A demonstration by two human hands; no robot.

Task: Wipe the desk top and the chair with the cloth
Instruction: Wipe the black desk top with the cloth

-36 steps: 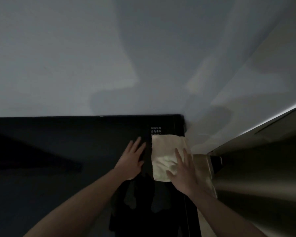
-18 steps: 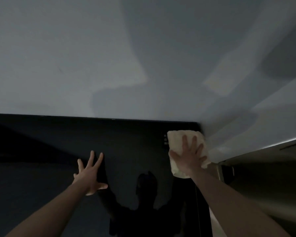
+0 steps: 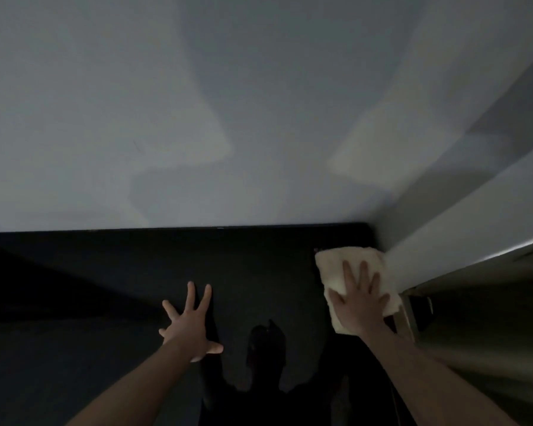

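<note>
A glossy black desk top (image 3: 105, 287) fills the lower half of the dim view and mirrors my silhouette. A folded cream cloth (image 3: 336, 269) lies at its far right corner, against the wall. My right hand (image 3: 359, 298) presses flat on the cloth with the fingers spread. My left hand (image 3: 190, 325) rests flat on the bare black surface near the middle, fingers splayed, holding nothing. No chair is in view.
A pale grey wall (image 3: 228, 103) rises behind the desk. A lighter wall or panel (image 3: 462, 210) meets it at the right corner. A metallic edge (image 3: 408, 315) and a dark brownish surface (image 3: 490, 333) lie right of the desk.
My right hand slid the cloth away from me into the far right corner. My left hand moved left and spread its fingers, then held still.
</note>
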